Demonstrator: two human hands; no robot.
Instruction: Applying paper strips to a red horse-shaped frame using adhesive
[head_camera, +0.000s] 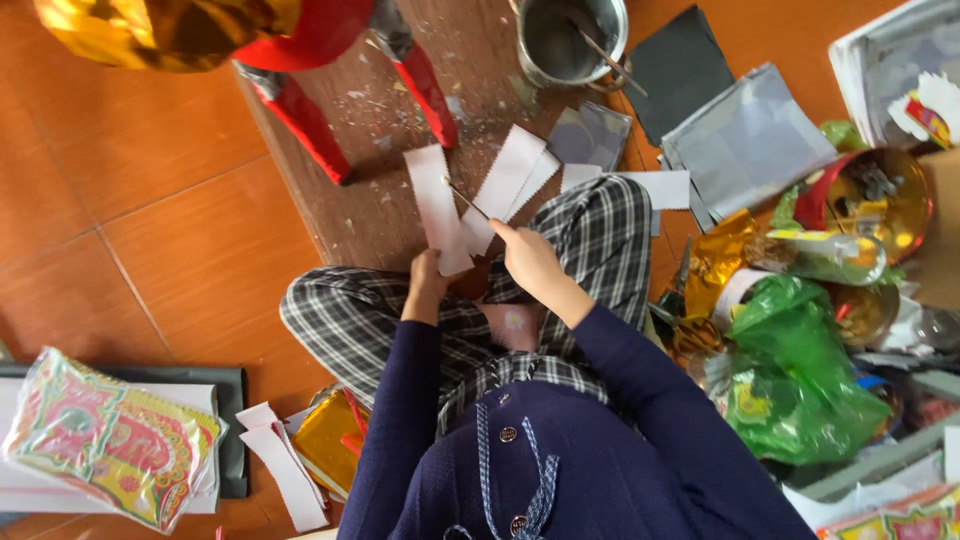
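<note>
- Left hand (427, 283): fingers clenched on lower end of a white paper strip (438, 205), holding it up over the lap; strip runs up & away from the person.
- Right hand (530, 262): pinching a thin stick (466, 201), prob. a glue brush; tip touches the strip's upper part.
- More white paper strips (512, 178) fanned out just right of the held one, overlapping; lie on a brown board (375, 215) on the floor, w/ specks & scraps on it.
- Person sits cross-legged, plaid trousers (345, 320), navy top w/ buttons.
- Metal pot (568, 38) at far edge of board, a stick leaning inside.
- Red stool legs (300, 115) stand on board, upper left; gold foil (160, 30) above them.
- Grey paper sheets (745, 140) & a dark sheet (680, 65) right of the pot.
- Green plastic bag (800, 370) + gold foil items piled at right, near right elbow.
- Packet of colourful printed paper (110, 440) lower left on orange tiled floor (130, 230); spare white strips (285, 465) & a gold sheet (325, 440) just beside left arm.
</note>
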